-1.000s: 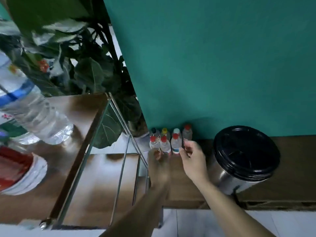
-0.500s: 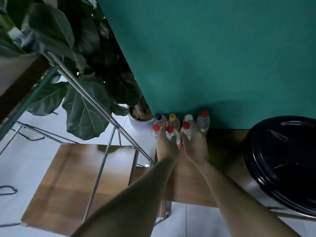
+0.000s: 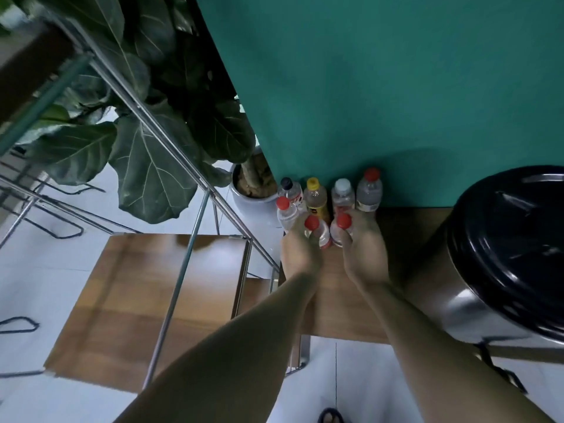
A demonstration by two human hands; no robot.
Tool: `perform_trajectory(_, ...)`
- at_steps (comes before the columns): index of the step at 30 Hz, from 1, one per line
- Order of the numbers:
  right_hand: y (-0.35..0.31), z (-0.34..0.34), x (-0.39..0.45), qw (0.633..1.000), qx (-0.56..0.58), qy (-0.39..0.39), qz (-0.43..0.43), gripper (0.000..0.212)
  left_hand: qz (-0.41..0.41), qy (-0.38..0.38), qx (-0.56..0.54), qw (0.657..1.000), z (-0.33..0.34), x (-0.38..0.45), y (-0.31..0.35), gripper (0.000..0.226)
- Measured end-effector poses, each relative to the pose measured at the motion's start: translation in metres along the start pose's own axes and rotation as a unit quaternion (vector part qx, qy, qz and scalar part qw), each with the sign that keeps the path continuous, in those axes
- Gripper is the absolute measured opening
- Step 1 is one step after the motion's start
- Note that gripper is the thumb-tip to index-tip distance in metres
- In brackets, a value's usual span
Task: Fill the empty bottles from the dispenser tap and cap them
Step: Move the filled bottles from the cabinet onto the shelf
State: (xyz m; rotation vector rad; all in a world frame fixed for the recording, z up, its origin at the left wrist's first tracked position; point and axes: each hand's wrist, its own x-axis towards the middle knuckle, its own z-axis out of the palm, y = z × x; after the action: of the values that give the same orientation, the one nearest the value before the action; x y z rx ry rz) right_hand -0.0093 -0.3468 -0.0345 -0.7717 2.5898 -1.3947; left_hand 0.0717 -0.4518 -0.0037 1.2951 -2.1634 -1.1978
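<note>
Wood shelf (image 3: 406, 227), green wall (image 3: 381, 87), plant (image 3: 146, 166). Seven bottles (image 3: 369, 190), one dispenser (image 3: 500, 264). My left hand (image 3: 300, 254) and right hand (image 3: 364, 254) each grip one red-capped bottle.

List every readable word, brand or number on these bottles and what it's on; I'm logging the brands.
None can be read.
Yellow-capped bottle: dark label, blurred.
Dark-capped bottle: red and white label, blurred.
Red-capped bottle by the wall: label band too small.
Steel dispenser: no visible text.

Clear plastic bottles (image 3: 370, 190) on a wood-grain shelf (image 3: 406, 227); steel dispenser (image 3: 476, 306) with glossy black lid (image 3: 515, 239)
</note>
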Motion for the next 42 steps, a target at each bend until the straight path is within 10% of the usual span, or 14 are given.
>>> perform_trajectory(12, -0.098, -0.075, -0.177, 0.995, 0.001, -0.036, 0.098, 0.045, -0.094, -0.105, -0.321, 0.936, -0.113, -0.182, -0.002, 0.029)
perform_trajectory(16, -0.144, -0.101, -0.242, 0.994, 0.025, -0.026, 0.1, 0.033, 0.03, -0.17, -0.15, 0.974, -0.183, -0.233, -0.014, 0.02)
perform_trajectory(25, -0.279, -0.093, -0.36, 0.998, -0.047, 0.023, 0.038, 0.036, 0.112, -0.286, -0.162, 0.938, -0.351, -0.275, -0.053, 0.017)
perform_trajectory(42, -0.446, 0.089, -0.321, 0.999, 0.033, -0.024, -0.032, 0.04, 0.138, -0.104, -0.146, 0.974, -0.545, -0.154, -0.126, 0.025)
